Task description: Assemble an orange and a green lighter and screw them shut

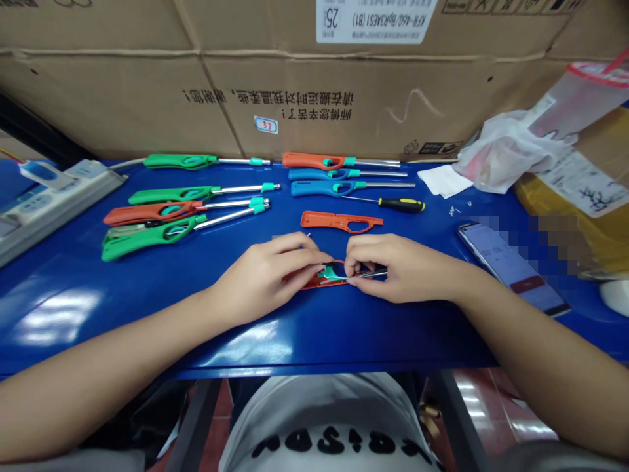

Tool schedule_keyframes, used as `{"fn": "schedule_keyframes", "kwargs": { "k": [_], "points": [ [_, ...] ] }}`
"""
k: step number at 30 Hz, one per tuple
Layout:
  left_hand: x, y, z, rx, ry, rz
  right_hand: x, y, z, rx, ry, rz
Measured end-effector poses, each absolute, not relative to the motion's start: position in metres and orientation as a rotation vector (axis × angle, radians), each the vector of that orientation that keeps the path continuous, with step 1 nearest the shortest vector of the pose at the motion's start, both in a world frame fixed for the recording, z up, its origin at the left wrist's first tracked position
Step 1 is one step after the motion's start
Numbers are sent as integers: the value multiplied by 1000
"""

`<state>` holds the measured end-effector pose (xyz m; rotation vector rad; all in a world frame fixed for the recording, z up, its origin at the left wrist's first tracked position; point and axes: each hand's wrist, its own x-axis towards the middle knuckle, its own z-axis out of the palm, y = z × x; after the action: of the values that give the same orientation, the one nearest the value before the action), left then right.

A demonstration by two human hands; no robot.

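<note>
On the blue table in front of me lies an opened orange lighter half (pixel 339 263) with a green trigger (pixel 330 272) and dark parts inside. My left hand (pixel 275 272) pinches at its left end, fingertips together by the trigger. My right hand (pixel 388 267) has its fingers closed at the other end, around the metal tube (pixel 377 273). Part of the lighter is hidden under both hands. Just beyond them rests the matching orange shell half (pixel 341 221), with its inner side up. A black and yellow screwdriver (pixel 400 204) lies behind that.
Several long lighters, such as a green one (pixel 147 238) and a blue one (pixel 351 188), lie at the back. Small screws (pixel 459 210), a phone (pixel 511 265) and a bagged cup (pixel 506 151) are on the right. A power strip (pixel 59 203) stands left; a cardboard box (pixel 147 105) closes off the back.
</note>
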<state>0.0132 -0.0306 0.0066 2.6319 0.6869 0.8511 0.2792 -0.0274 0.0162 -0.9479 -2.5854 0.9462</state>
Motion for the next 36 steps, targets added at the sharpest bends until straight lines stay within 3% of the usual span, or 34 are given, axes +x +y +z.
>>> {"fn": "schedule_keyframes", "kwargs": {
  "k": [36],
  "points": [
    [15, -36, 9, 2600, 733, 738, 275, -32, 15, -959, -2675, 694]
  ]
}}
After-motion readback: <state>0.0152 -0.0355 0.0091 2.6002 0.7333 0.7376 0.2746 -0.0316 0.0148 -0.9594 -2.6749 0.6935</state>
